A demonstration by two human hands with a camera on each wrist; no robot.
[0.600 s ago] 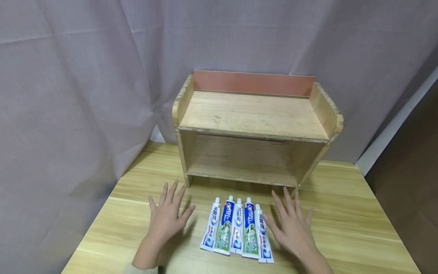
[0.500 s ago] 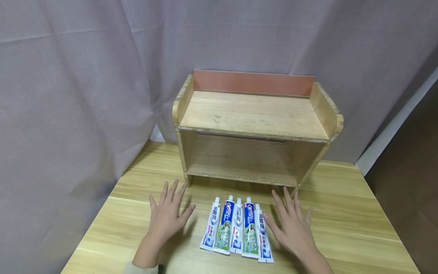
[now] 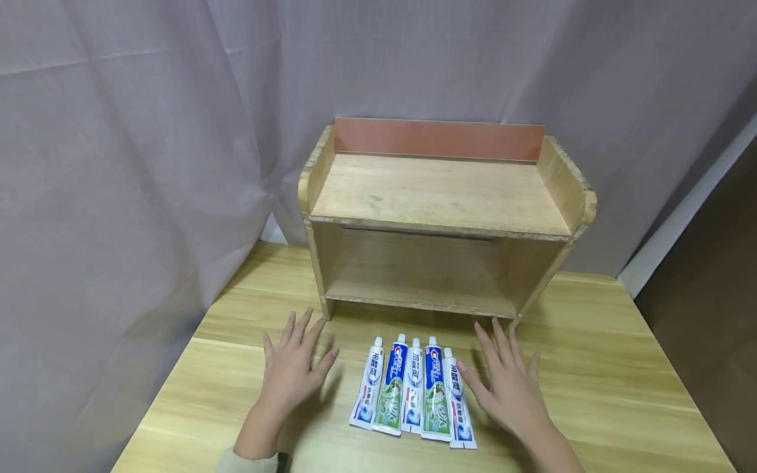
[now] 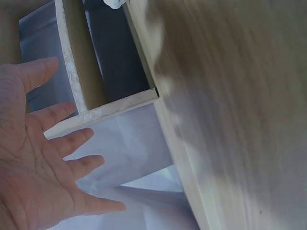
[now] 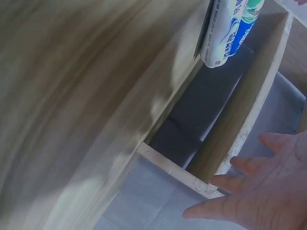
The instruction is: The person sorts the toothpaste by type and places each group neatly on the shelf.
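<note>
Several toothpaste tubes lie side by side on the table, caps pointing at the shelf. White ones, such as the leftmost tube (image 3: 368, 387) and the rightmost tube (image 3: 461, 410), alternate with blue-and-green Crest tubes (image 3: 391, 387). My left hand (image 3: 292, 374) hovers left of the row with fingers spread, holding nothing. To the right, my right hand (image 3: 511, 391) is spread too, its thumb close to the rightmost tube's upper end. Both palms face down over the table. The right wrist view shows a white tube (image 5: 223, 33) beyond the straight fingers (image 5: 206, 211).
A two-tier wooden shelf (image 3: 437, 197) with a reddish back strip (image 3: 437, 139) stands behind the tubes on the wood-grain table (image 3: 195, 401). Grey cloth (image 3: 148, 164) hangs behind and to the left. A brown panel (image 3: 704, 282) rises at the right.
The head view has shifted slightly, so the shelf, tubes and hands appear a little higher and further right. Both hands keep their spread pose beside the tubes.
</note>
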